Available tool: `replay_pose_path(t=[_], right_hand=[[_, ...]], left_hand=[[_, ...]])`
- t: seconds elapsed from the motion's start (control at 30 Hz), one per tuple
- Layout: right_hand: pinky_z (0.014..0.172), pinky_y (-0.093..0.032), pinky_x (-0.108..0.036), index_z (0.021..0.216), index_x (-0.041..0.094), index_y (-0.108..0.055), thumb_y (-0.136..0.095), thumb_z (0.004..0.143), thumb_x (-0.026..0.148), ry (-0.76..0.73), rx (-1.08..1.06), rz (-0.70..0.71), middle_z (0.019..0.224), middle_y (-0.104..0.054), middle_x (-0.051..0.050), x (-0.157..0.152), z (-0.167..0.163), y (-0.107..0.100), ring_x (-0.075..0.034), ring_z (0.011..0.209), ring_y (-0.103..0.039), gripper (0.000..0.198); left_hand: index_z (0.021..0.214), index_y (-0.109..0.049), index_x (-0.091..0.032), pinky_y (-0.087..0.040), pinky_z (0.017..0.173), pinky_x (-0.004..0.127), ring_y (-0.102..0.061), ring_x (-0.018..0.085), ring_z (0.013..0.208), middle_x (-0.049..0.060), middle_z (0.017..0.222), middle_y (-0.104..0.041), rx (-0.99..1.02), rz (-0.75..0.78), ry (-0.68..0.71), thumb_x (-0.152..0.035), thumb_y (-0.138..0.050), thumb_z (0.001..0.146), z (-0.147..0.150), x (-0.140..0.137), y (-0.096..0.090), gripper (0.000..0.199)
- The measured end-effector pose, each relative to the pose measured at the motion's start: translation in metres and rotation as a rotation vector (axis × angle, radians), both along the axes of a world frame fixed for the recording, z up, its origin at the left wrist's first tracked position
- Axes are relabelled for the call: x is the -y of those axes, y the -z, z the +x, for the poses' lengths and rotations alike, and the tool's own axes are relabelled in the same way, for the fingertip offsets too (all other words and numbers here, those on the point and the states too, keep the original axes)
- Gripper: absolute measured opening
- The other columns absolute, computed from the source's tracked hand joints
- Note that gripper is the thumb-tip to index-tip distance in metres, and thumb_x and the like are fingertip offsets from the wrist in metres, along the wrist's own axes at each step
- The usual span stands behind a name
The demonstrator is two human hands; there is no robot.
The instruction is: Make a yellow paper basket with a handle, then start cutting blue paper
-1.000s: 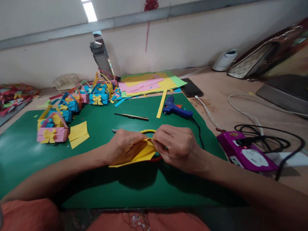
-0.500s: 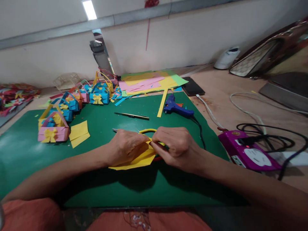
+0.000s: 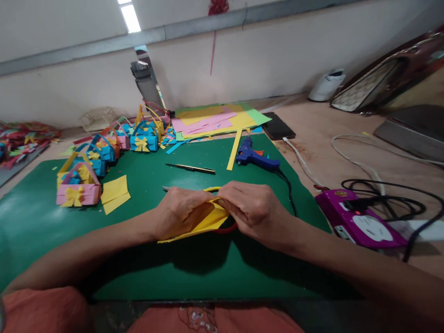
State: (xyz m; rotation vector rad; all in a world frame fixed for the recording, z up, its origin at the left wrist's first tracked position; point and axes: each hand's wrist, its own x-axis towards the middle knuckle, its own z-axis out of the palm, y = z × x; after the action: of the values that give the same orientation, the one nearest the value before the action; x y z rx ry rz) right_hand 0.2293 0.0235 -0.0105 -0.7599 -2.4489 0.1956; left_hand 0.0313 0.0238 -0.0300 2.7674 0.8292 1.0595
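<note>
The left hand (image 3: 182,210) and right hand (image 3: 255,208) pinch folded paper (image 3: 210,219) between them; scissors (image 3: 227,228) lie beneath, a pen (image 3: 190,168) beyond.

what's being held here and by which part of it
A folded yellow paper: the left hand grips its left side, and the right hand pinches it at the upper right end.

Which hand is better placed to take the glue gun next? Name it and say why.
Probably the right hand: it is nearer the glue gun, which lies just beyond it. The left hand is farther off; both grip the yellow paper.
</note>
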Motion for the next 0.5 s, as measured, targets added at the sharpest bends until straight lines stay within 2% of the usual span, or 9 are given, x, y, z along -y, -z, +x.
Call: replay_pose_path(t=[0.13,0.27,0.5], right_hand=[[0.058,-0.039,-0.023,0.077,0.013,-0.061,-0.039,0.088,0.015,0.057,0.041,0.071,0.072,-0.064,-0.007,0.0023,0.0001,-0.0012,-0.013,0.067,-0.058,0.024],[0.054,-0.035,-0.024,0.073,0.014,-0.06,-0.045,0.084,0.013,0.058,0.09,0.159,0.067,-0.061,-0.005,0.003,0.0005,-0.0013,-0.013,0.06,-0.053,0.019],[0.055,-0.035,-0.025,0.074,0.013,-0.059,-0.045,0.083,0.012,0.033,0.124,0.199,0.069,-0.06,-0.006,0.0043,0.0007,-0.0021,-0.013,0.063,-0.053,0.017]], left_hand=[[0.083,-0.057,-0.017,-0.033,0.045,0.014,-0.049,0.003,0.045,-0.005,0.057,-0.059,-0.016,0.008,-0.007,-0.018,-0.042,0.089,0.0002,0.0001,0.0015,0.016],[0.088,-0.056,-0.015,-0.031,0.045,0.017,-0.047,0.005,0.046,-0.004,0.057,-0.057,-0.043,0.007,0.006,-0.019,-0.042,0.089,0.0002,0.0014,0.0025,0.014],[0.085,-0.057,-0.014,-0.027,0.044,0.019,-0.044,0.006,0.046,-0.003,0.054,-0.053,-0.135,-0.004,-0.04,-0.019,-0.039,0.088,0.0016,0.0068,-0.0021,0.019]])
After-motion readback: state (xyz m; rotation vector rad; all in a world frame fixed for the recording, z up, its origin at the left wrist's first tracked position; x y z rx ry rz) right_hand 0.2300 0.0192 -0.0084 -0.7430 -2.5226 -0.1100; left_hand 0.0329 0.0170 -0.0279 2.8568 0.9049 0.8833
